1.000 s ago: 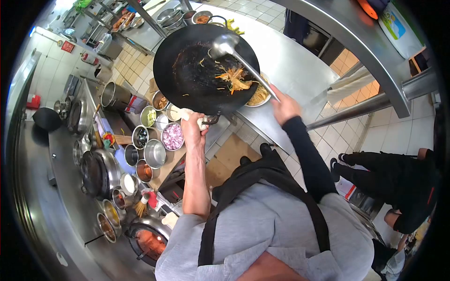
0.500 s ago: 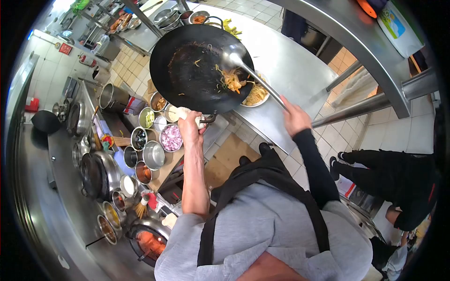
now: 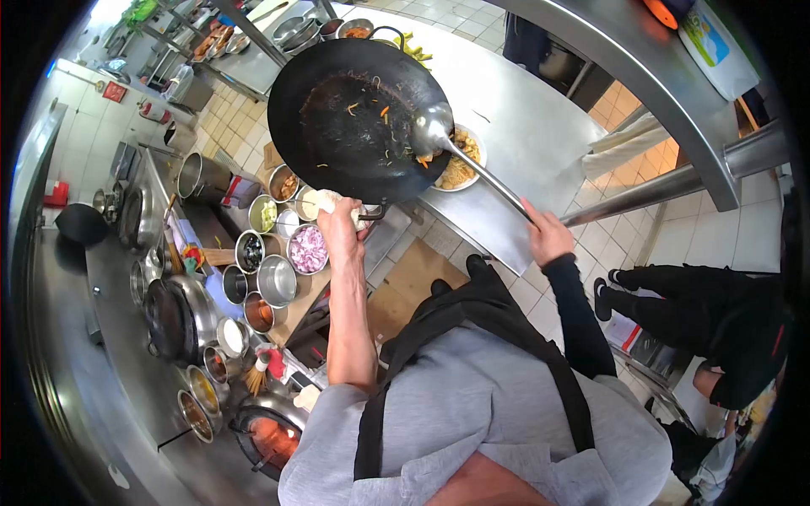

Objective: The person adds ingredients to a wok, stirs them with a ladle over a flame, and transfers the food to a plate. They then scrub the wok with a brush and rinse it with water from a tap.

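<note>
My left hand [image 3: 340,226] is closed around the near handle of a black wok [image 3: 337,110], with a white cloth [image 3: 327,201] bunched in the grip. The wok is tilted towards a plate of noodles [image 3: 461,171] on the steel counter. A metal ladle [image 3: 481,173] is in my right hand [image 3: 550,236], its bowl inside the wok near the right rim. Food strands [image 3: 424,158] gather below the ladle's bowl, at the rim over the plate. Scattered bits of food stick to the wok's dark inner surface.
The steel counter [image 3: 523,143] runs under the plate. Steel bowls of ingredients, one with chopped purple onion [image 3: 308,248], stand left of my left arm. A lit burner [image 3: 274,440] glows at lower left. Another person [image 3: 709,316] is at the right, beyond a metal rail [image 3: 641,194].
My right hand has moved right and slightly down, drawing the ladle towards the wok's rim. Most of the food clump has left the wok's inside. The wok has hardly shifted.
</note>
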`<action>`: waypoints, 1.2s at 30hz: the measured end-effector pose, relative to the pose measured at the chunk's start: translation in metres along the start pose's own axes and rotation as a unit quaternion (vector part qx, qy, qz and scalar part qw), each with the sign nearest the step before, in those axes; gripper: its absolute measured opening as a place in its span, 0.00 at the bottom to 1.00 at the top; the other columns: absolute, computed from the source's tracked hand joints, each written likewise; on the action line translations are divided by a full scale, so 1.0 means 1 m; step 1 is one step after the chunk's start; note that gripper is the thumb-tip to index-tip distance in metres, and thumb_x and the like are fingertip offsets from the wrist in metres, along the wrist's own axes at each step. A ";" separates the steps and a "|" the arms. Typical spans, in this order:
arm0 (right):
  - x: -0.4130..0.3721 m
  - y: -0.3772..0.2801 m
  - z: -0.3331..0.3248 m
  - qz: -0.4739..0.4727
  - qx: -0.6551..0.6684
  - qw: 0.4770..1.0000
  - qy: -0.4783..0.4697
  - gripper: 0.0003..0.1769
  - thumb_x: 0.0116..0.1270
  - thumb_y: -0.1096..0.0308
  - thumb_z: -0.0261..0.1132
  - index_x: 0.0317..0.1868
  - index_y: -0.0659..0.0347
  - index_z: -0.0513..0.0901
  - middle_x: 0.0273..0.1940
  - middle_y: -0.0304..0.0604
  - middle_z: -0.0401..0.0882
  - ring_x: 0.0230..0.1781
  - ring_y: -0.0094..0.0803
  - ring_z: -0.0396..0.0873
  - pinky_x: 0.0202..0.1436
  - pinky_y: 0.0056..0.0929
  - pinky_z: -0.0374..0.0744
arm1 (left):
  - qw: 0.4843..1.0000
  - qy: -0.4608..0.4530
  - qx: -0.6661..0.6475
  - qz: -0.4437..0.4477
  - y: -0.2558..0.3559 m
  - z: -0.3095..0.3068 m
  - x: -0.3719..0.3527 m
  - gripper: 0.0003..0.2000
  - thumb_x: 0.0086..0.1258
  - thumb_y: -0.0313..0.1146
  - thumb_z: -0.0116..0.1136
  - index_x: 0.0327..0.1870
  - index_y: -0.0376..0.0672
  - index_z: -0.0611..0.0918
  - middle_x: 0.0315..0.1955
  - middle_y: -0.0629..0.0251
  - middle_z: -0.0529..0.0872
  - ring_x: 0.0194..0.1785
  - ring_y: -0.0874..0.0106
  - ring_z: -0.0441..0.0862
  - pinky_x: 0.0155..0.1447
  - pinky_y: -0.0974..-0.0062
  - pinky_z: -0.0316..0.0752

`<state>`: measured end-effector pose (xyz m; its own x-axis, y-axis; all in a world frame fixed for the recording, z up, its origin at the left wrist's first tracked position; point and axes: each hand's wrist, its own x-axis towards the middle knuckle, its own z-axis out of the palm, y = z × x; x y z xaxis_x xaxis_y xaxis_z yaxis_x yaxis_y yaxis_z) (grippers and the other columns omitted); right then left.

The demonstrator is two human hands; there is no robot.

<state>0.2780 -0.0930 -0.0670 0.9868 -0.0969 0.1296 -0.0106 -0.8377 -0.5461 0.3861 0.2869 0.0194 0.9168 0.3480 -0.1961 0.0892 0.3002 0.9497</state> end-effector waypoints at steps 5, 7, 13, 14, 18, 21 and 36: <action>0.016 -0.015 0.075 0.005 0.144 0.989 0.033 0.34 0.70 0.70 0.67 0.76 0.39 0.77 0.37 0.55 0.81 0.41 0.56 0.83 0.50 0.48 0.82 | 1.000 -0.006 0.015 0.011 0.001 -0.001 -0.005 0.10 0.59 0.25 0.62 0.38 0.43 0.74 0.25 0.68 0.77 0.18 0.75 0.75 0.15 0.78 0.64; -0.015 0.009 0.098 -0.045 0.201 0.974 0.088 0.34 0.70 0.71 0.69 0.76 0.42 0.77 0.37 0.53 0.83 0.39 0.52 0.84 0.49 0.44 0.82 | 1.000 0.006 0.013 0.010 -0.001 0.001 -0.003 0.10 0.59 0.25 0.62 0.38 0.43 0.74 0.25 0.68 0.77 0.18 0.75 0.75 0.16 0.78 0.64; -0.060 0.054 0.077 0.014 0.131 0.991 0.036 0.35 0.70 0.72 0.68 0.77 0.41 0.77 0.37 0.49 0.83 0.35 0.46 0.83 0.45 0.40 0.82 | 0.995 0.069 -0.003 0.067 -0.014 0.024 0.000 0.11 0.59 0.23 0.63 0.39 0.43 0.73 0.27 0.67 0.78 0.18 0.77 0.74 0.15 0.78 0.64; -0.063 0.058 0.076 0.008 0.133 0.990 0.041 0.34 0.70 0.72 0.68 0.77 0.41 0.77 0.37 0.49 0.83 0.35 0.47 0.83 0.44 0.40 0.82 | 0.993 0.088 0.000 0.085 -0.017 0.027 -0.001 0.11 0.60 0.23 0.63 0.39 0.43 0.73 0.27 0.67 0.78 0.18 0.77 0.73 0.15 0.78 0.64; -0.072 0.061 0.064 0.006 0.128 0.990 0.055 0.33 0.71 0.72 0.68 0.76 0.44 0.77 0.36 0.48 0.83 0.34 0.45 0.83 0.44 0.40 0.82 | 0.965 0.075 0.052 0.245 -0.043 0.000 0.023 0.12 0.60 0.21 0.64 0.43 0.40 0.75 0.32 0.67 0.80 0.31 0.76 0.76 0.36 0.73 0.74; -0.085 0.072 0.066 0.010 0.172 0.982 0.070 0.31 0.74 0.70 0.68 0.76 0.50 0.77 0.32 0.41 0.81 0.31 0.35 0.81 0.40 0.35 0.82 | 0.978 0.074 0.055 0.187 -0.015 -0.022 0.006 0.11 0.59 0.22 0.65 0.41 0.40 0.78 0.31 0.67 0.81 0.32 0.74 0.78 0.37 0.73 0.75; -0.065 0.035 -0.029 0.268 0.446 0.830 -0.199 0.30 0.81 0.66 0.61 0.80 0.52 0.68 0.24 0.28 0.67 0.16 0.16 0.62 0.17 0.22 0.63 | 0.941 0.197 -0.271 -0.054 0.004 -0.170 -0.220 0.07 0.71 0.30 0.60 0.37 0.35 0.79 0.28 0.44 0.86 0.15 0.70 0.74 0.12 0.82 0.64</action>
<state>0.2087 -0.1320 -0.0707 0.8564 0.0063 -0.5162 -0.5163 0.0182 -0.8562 0.1184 0.3628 0.0247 0.6881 0.5601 -0.4613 -0.1356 0.7238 0.6765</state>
